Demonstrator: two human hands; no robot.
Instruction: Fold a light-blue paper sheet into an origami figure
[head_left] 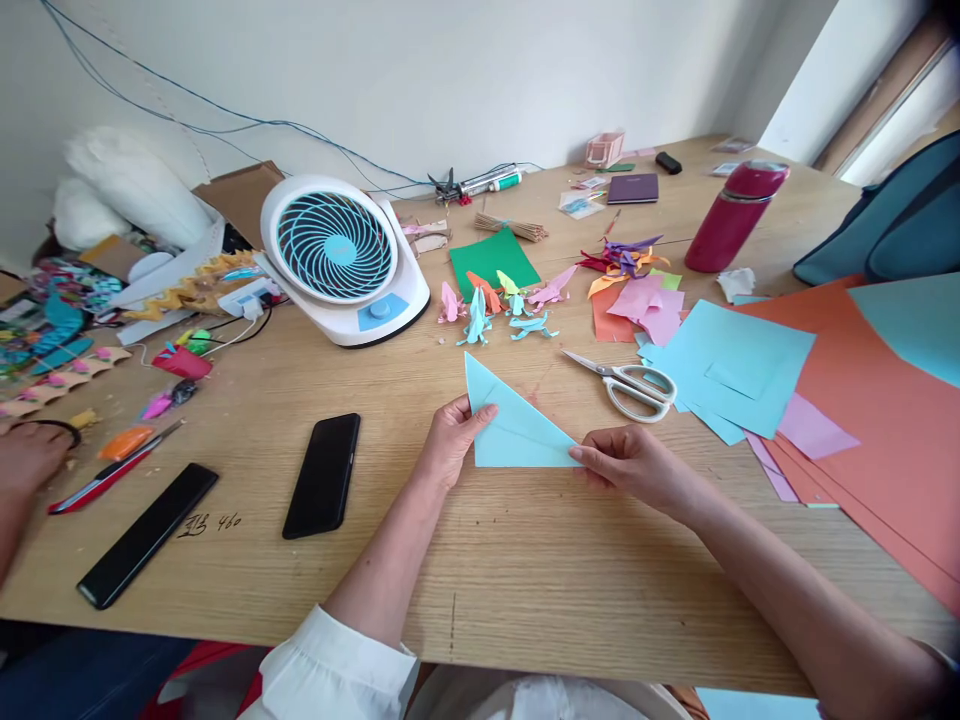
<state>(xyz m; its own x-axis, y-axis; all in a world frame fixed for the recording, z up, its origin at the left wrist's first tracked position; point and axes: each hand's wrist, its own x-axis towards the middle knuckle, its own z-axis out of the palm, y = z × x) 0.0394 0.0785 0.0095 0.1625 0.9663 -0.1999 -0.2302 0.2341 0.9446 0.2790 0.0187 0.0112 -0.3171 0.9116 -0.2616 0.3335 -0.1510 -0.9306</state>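
Observation:
A light blue sheet of paper, folded into a triangle, is held between my hands just above the wooden table. My left hand pinches its left edge, thumb on top and fingers behind. At the right corner, my right hand grips the paper between thumb and fingers. Beyond the paper stand several small folded paper figures in blue, pink, orange and green. White-handled scissors lie slightly open past my right hand.
Left of me are a black phone, a long black case and another person's hand. A white fan stands behind. On the right are blue paper sheets, large orange sheets and a red bottle.

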